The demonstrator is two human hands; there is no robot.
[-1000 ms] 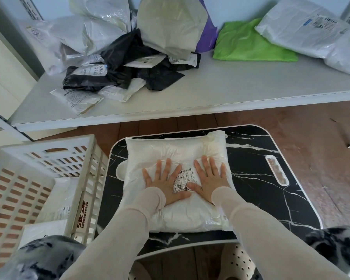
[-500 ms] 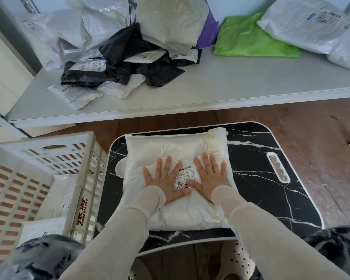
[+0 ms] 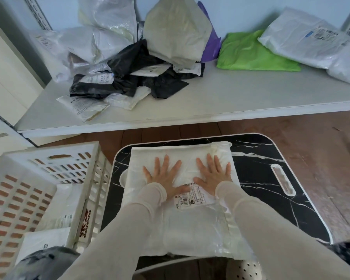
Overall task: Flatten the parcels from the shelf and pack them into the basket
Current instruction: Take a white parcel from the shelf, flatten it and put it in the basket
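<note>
1. I am looking at a white parcel (image 3: pixel 190 229) of soft plastic film. It is roughly square and pillow-like, glossy and finely creased, with a bunched flap at its far right corner.
2. A white printed label (image 3: pixel 196 197) with a barcode sits near the parcel's middle.
3. The parcel lies on a small table (image 3: pixel 257 158) with a black top, white marble veins, rounded corners and a pale rim. It covers the left and middle of the top, its near edge at the table's near edge and its far edge just short of the far edge.
4. The left hand (image 3: pixel 166 176) lies palm down on the far left part of the parcel, fingers straight and spread wide. Its thumb tip touches the label's far left corner.
5. The right hand (image 3: pixel 212 176) lies flat in the same way on the far right part, fingers fanned wide, thumb at the label's far edge.
6. Neither hand grips anything. The parcel is wholly under the palms and fingers, a strip of bare film shows between the hands, and the fingertips stop short of the parcel's far edge.
7. Thin pale sleeves (image 3: pixel 133 219) reach to both wrists.
8. A white hard-plastic basket (image 3: pixel 28 160) with slotted walls stands against the table's left edge, with flat white packets (image 3: pixel 63 205) inside.
9. Beyond the table runs a smooth pale shelf (image 3: pixel 230 98). Crumpled black bags (image 3: pixel 129 63) and white bags are heaped at its left, and a green packet (image 3: pixel 251 55) lies flat toward its right.
</note>
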